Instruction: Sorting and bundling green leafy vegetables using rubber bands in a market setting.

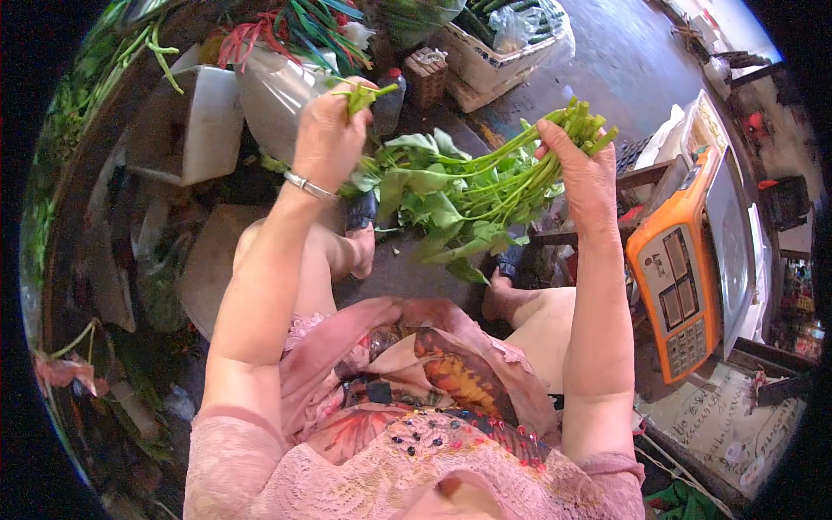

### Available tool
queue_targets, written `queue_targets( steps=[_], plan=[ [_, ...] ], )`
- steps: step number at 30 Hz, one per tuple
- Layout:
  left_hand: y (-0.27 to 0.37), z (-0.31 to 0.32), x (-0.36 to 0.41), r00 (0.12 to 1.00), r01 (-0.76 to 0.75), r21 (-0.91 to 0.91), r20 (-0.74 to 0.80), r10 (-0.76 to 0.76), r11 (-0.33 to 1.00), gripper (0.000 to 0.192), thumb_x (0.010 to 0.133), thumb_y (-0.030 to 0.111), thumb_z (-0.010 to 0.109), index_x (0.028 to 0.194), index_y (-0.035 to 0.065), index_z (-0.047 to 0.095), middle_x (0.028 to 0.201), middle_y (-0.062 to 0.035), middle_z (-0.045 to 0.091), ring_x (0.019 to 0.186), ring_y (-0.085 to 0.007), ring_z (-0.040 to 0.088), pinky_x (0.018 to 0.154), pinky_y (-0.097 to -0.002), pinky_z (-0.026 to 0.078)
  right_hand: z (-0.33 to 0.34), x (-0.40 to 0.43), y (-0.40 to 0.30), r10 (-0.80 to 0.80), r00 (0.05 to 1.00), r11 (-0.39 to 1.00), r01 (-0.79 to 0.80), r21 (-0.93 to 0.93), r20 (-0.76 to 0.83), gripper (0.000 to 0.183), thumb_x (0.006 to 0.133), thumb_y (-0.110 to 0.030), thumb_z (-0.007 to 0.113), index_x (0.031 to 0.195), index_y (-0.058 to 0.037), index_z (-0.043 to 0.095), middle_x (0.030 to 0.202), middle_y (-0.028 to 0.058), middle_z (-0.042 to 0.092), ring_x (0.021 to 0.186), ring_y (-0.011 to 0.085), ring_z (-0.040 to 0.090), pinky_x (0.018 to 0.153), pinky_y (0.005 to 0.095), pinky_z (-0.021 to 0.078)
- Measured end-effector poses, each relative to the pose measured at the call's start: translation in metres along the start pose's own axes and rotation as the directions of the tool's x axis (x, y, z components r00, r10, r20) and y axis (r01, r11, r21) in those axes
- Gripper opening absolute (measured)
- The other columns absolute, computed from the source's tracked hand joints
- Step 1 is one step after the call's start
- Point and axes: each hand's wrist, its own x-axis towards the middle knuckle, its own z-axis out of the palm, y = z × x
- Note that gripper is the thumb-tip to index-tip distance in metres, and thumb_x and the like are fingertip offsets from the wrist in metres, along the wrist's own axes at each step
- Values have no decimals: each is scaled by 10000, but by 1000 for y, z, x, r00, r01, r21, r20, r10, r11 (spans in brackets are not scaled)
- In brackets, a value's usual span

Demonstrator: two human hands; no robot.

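Observation:
My right hand [578,153] is closed round the thick cut stems of a bunch of leafy greens [481,188], whose leaves hang leftward above the floor between my feet. The stem ends stick up past my fingers. My left hand [338,123], wearing a metal bangle [311,186], is shut on a few green stems [365,97] near the leafy end of the bunch. Whether those stems are separate from the bunch, I cannot tell.
An orange electronic scale [673,273] stands at the right. Ahead are a foam box [504,71] of dark green vegetables, a brick block [426,78], a red-capped bottle [392,101] and coloured ties [312,32]. A white foam box [211,123] lies at the left, beside heaped greens.

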Motion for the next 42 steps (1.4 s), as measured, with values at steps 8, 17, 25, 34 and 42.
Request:
queue_targets(
  steps=[8, 17, 25, 34, 42],
  plan=[
    [13, 4, 0, 970, -34, -156, 231, 70, 987, 189, 860, 109, 690, 1031, 29, 685, 964, -103, 709, 855, -166, 656, 758, -285, 503, 11, -4, 6, 10, 984, 1000, -9, -3, 179, 153, 839, -113, 745, 956, -56, 664, 818, -10, 657, 693, 81, 588, 618, 241, 476],
    [39, 27, -13, 840, 176, -393, 538, 71, 902, 148, 870, 134, 695, 946, 11, 661, 854, -99, 669, 766, -183, 602, 714, -326, 491, 37, -13, 5, 17, 926, 997, 15, -81, 377, 158, 847, -91, 726, 966, -28, 645, 813, -30, 626, 698, 74, 557, 629, 240, 468],
    [39, 11, -11, 932, -224, -68, 275, 234, 972, 148, 756, 32, 684, 889, 33, 619, 867, -168, 616, 810, -397, 586, 704, -432, 475, 32, -12, 15, -21, 875, 916, 211, -341, 484, 134, 860, -109, 697, 875, -25, 594, 725, -59, 537, 697, 45, 482, 633, 239, 432],
    [15, -4, 3, 975, -174, 134, 159, 153, 975, 244, 755, 45, 747, 975, 12, 647, 870, -175, 640, 771, -328, 640, 715, -370, 513, 8, -8, 16, 76, 891, 970, 38, -239, 448, 189, 830, -122, 709, 961, -22, 618, 809, -6, 625, 744, 86, 542, 706, 280, 476],
    [31, 9, 0, 776, 389, -319, 619, -122, 864, 331, 791, 188, 788, 1062, 46, 662, 919, -30, 639, 853, -138, 586, 760, -277, 485, 22, -12, 7, 58, 912, 998, -61, -5, 405, 121, 834, -80, 697, 922, -42, 624, 784, -6, 635, 716, 84, 581, 672, 249, 481]
  ],
)
